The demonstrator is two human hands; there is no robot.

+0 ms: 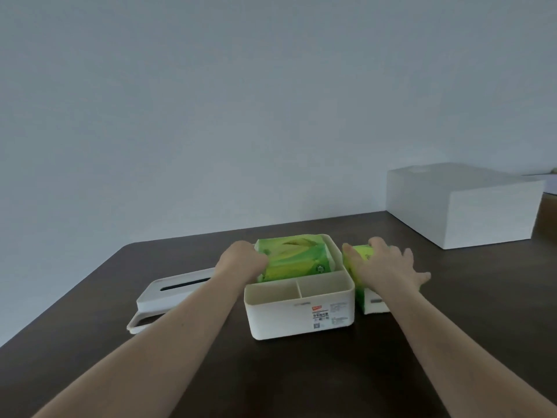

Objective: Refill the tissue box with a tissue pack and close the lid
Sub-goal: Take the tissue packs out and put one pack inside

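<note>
A white tissue box (298, 315) stands open in the middle of the dark table, with two small empty compartments along its near side. A green tissue pack (297, 256) sits tilted in its large rear compartment. My left hand (242, 259) grips the pack's left end at the box's left rim. The white lid (171, 292) with a dark slot lies on the table to the left of the box, partly behind my left forearm. My right hand (384, 265) rests with spread fingers on a second green tissue pack (363, 285) lying right of the box.
A large white closed box (464, 206) stands at the table's back right. A plain pale wall runs behind the table (301, 372). The table's left edge slants from the back towards the near left.
</note>
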